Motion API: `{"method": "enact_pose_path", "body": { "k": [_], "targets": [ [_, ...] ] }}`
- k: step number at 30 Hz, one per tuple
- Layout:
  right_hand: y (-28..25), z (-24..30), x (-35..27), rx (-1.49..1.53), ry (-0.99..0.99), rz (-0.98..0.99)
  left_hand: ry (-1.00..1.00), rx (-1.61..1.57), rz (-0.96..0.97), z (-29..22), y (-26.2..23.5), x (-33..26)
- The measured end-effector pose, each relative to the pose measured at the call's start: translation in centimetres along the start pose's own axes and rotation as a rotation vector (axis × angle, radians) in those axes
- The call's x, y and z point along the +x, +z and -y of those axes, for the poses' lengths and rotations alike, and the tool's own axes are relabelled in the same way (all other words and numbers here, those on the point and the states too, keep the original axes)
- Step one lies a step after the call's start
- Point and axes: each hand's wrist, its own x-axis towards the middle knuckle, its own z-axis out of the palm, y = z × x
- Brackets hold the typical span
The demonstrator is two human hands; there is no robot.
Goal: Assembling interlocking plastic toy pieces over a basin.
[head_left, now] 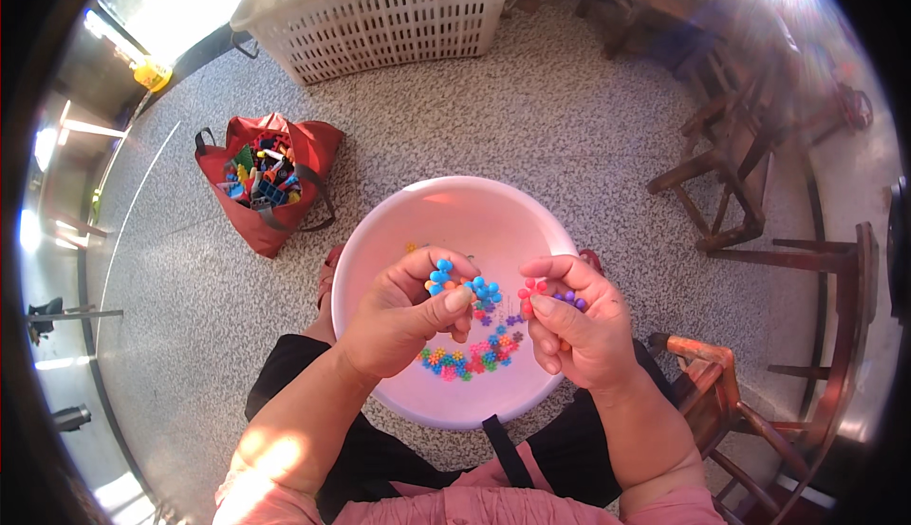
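Over a pink plastic basin [389, 240], both of my hands hold small knobbed flower-shaped toy pieces. My left hand [403, 311] pinches blue pieces [486, 290] between thumb and fingers, with a bit of orange showing among them. In my right hand [588, 326], a red piece [531, 292] sits at the thumb and fingertip, and purple pieces [569, 299] show behind the thumb. The red and blue pieces are a small gap apart. Many loose colourful flower-shaped pieces [465, 362] lie on the basin's bottom, partly hidden by my hands.
A red bag [318, 150] full of mixed toy blocks stands on the speckled floor at left. Beyond the basin is a white slatted plastic basket [389, 31]. Wooden chairs [731, 193] line the right side, one [712, 373] close to my right arm.
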Motion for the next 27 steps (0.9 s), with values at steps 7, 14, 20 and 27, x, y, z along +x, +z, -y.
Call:
{"method": "enact_pose_path", "body": {
  "k": [7, 14, 20, 27],
  "targets": [
    [-0.1, -0.5, -0.2, -0.139, 0.004, -0.013, 0.025, 0.169, 0.091, 0.1, 0.4, -0.3],
    [0.1, -0.2, 0.1, -0.199, 0.009, -0.027, 0.055, 0.308, 0.093, -0.1, 0.2, 0.0],
    [0.2, 0.1, 0.2, -0.163, -0.034, 0.003, 0.084, 0.284, 0.07, -0.7, 0.5, 0.0],
    [0.3, 0.1, -0.2, -0.074, -0.024, -0.08, 0.078, 0.289, 0.052, 0.2, 0.0, 0.1]
  ]
}}
